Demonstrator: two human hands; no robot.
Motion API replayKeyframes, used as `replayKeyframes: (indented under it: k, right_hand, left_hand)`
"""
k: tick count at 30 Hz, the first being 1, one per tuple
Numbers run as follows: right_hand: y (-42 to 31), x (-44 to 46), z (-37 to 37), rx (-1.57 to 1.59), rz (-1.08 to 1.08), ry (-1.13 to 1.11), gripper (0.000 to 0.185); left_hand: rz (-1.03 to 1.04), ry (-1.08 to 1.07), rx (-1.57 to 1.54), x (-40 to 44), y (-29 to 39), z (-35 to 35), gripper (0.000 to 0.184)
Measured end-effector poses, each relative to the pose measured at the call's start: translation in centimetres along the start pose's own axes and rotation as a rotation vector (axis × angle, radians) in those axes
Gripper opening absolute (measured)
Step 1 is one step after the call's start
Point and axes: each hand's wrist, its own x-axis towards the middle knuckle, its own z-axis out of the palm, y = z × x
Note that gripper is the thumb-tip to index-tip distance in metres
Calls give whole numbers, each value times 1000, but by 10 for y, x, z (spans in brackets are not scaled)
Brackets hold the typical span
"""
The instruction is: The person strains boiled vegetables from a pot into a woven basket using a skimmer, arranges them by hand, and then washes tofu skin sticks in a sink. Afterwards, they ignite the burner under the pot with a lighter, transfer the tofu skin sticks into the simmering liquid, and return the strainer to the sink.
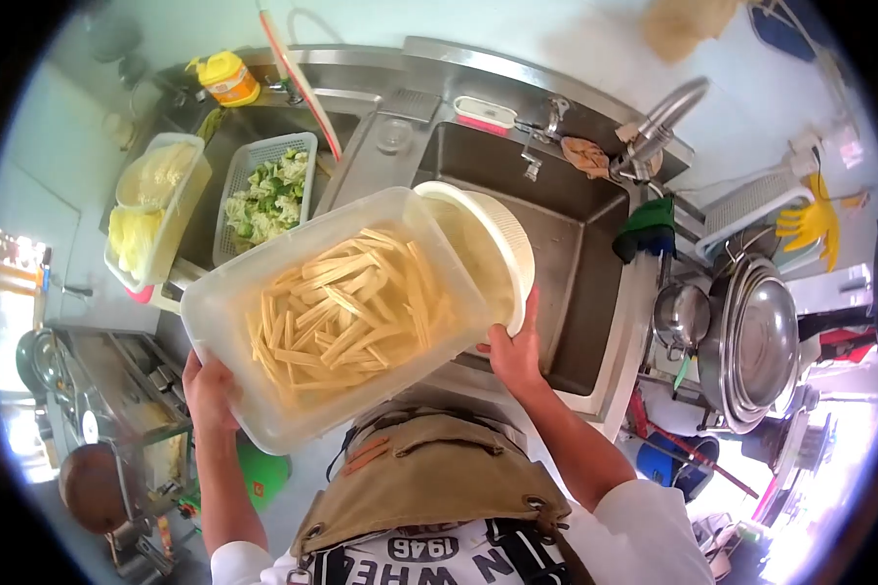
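- Left hand (211, 392): curled around the left end of the translucent tub (222, 327); some fingers hidden.
- Right hand (517, 356): closed on the white colander (513, 234), beside the tub's right end.
- Tub: containing pale strips (346, 310), above the counter's (369, 177) front edge.

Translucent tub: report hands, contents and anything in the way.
Left hand gripping side of translucent tub; right hand on rim of white basket. Pale cut strips in yellowish liquid. Tub blocks part of basket from view.

Part of the white colander (519, 244) is hidden by the translucent tub (222, 317).
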Motion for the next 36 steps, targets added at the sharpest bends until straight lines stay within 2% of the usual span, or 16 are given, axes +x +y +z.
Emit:
replayKeyframes:
  k: [7,9,13,19,23,29,32,36]
  right_hand:
    - [3,12,-18,-14,66,-9,74]
    - [9,13,-20,62,73,14,72]
    - [12,9,-28,219,113,32,66]
    - [47,24,-36,398,265,42,60]
    - [61,38,-42,508,287,39,55]
    - [67,65,-59,487,307,40,49]
    - [78,75,-71,551,296,60,49]
    - [84,84,-86,609,268,45,47]
  left_hand:
    - [92,-155,68,-39,49,54,43]
    - [114,-136,145,-44,61,69,45]
    - [87,-244,320,-47,89,103,47]
    - [154,-304,435,-30,110,157,41]
    - [164,-355,549,-30,121,200,34]
    - [350,-386,694,-12,119,255,13]
    - [505,-398,812,-5,108,277,11]
    - [860,-269,992,-16,94,305,12]
